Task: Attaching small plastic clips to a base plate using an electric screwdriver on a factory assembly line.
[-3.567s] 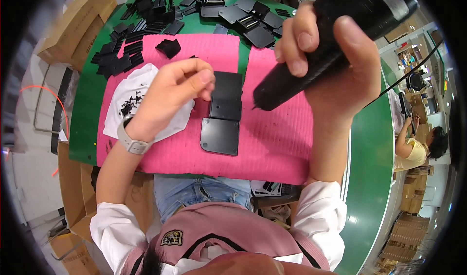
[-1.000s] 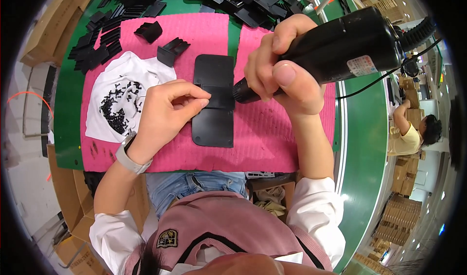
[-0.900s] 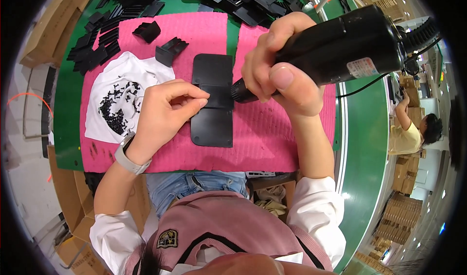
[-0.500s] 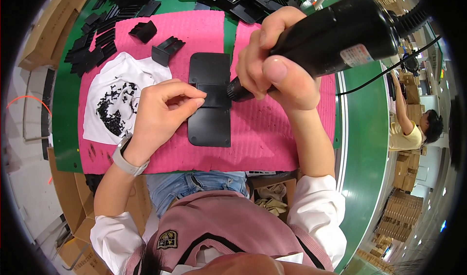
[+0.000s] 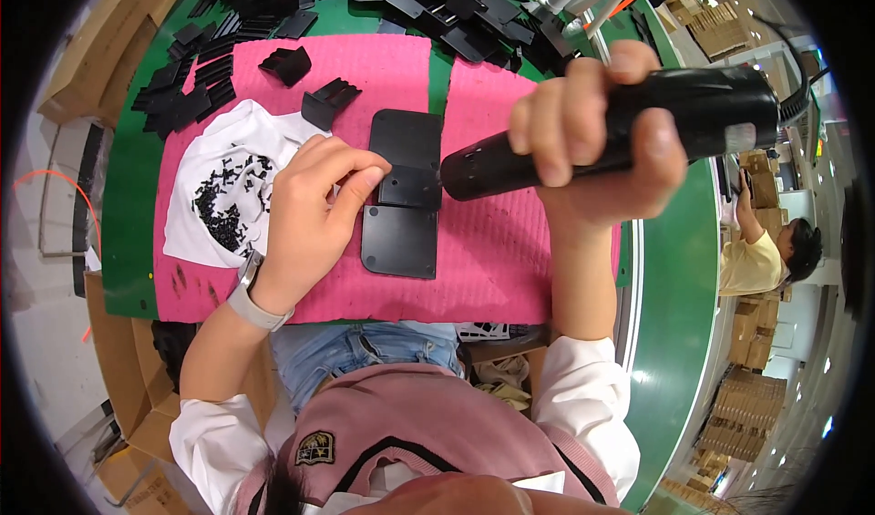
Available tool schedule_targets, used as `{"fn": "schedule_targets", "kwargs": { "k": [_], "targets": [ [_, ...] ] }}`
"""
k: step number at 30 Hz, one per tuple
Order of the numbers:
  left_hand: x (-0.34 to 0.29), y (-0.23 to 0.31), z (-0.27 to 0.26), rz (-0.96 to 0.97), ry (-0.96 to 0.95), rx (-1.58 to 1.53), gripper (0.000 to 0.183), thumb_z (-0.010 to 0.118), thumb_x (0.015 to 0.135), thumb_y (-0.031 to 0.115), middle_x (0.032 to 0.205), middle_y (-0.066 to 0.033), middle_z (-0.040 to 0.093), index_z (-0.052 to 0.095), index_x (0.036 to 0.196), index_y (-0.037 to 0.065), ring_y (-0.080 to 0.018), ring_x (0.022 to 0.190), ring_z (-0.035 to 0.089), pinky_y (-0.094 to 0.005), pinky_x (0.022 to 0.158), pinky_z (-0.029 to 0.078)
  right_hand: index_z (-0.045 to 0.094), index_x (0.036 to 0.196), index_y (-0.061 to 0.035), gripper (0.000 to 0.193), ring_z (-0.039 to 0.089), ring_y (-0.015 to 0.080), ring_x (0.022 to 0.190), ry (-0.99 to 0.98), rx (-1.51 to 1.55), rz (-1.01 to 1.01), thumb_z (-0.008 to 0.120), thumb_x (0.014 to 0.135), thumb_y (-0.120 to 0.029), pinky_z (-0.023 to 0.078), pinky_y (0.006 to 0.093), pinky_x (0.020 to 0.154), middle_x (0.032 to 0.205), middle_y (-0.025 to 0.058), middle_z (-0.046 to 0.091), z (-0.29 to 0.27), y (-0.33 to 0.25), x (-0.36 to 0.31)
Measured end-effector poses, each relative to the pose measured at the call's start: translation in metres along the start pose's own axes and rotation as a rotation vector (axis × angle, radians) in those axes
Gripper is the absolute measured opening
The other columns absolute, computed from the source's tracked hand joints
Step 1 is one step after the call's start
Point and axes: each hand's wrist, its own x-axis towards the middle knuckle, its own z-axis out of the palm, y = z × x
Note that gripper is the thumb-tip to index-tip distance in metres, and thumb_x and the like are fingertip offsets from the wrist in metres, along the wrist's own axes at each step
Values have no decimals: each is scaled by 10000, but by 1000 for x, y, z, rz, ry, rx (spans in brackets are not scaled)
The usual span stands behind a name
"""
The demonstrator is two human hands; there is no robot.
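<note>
A flat black plastic assembly [image 5: 401,242] lies on the pink corrugated mat [image 5: 492,273], with two rounded plates and a narrower piece [image 5: 415,187] between them. At the left edge of that middle piece, my left hand [image 5: 314,205] is closed in a pinch; what it pinches, if anything, is too small to make out. My right hand [image 5: 606,141] grips a black electric screwdriver [image 5: 711,105]. The tool is nearly level, its nose [image 5: 465,169] close to the assembly's right edge; I cannot tell whether they touch. Small black screws [image 5: 219,210] lie heaped on a white cloth [image 5: 191,237] to the left.
Two loose black brackets [image 5: 287,66] [image 5: 330,103] sit on the mat behind the cloth. Piles of black plastic parts [image 5: 465,9] cover the far side of the green table [image 5: 128,269]. A cable [image 5: 802,91] trails from the screwdriver. Another person [image 5: 761,255] is off to the right.
The screwdriver has swung from steeply slanted to nearly level, and my right hand has moved right. My left hand keeps its pinch by the assembly. The middle piece now shows more distinctly between the plates.
</note>
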Motion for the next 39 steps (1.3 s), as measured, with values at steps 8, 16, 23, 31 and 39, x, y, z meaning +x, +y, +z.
{"fn": "schedule_targets", "kwargs": {
  "k": [8,16,23,31,39],
  "targets": [
    [-5,3,1,-130,-112,-392,89,659,790,1,802,-79,640,679,869,-34,-142,698,595,-247,635,461,455,1120,-109,302,479,168,439,59,63,1,484,874,-284,437,352,532,593,54,471,4,8,-3],
    [-3,6,-4,-128,-181,-334,95,664,776,-12,812,-94,647,681,863,-45,-150,711,606,-251,651,466,423,1113,-72,292,472,174,437,42,103,36,485,868,-218,425,341,513,603,80,470,7,15,-6],
    [-6,-8,-8,-67,-179,-454,182,679,788,27,792,-71,634,651,956,-38,-111,694,566,-227,626,445,439,1104,-62,276,450,172,414,203,168,64,483,868,-199,418,348,492,575,75,460,23,16,9],
    [-7,-16,-2,-385,-151,-172,405,552,917,249,656,-123,602,510,1142,-86,-186,595,595,-305,566,438,434,1073,-58,314,427,147,429,-23,-280,112,569,834,-210,384,281,436,579,49,450,26,29,0],
    [-3,-19,6,-491,-221,-264,329,559,877,187,724,-109,647,509,1106,-44,-192,611,609,-313,598,451,418,975,-49,296,406,122,413,-31,-347,125,640,814,-161,356,253,390,561,51,449,26,46,3]
  ]
}}
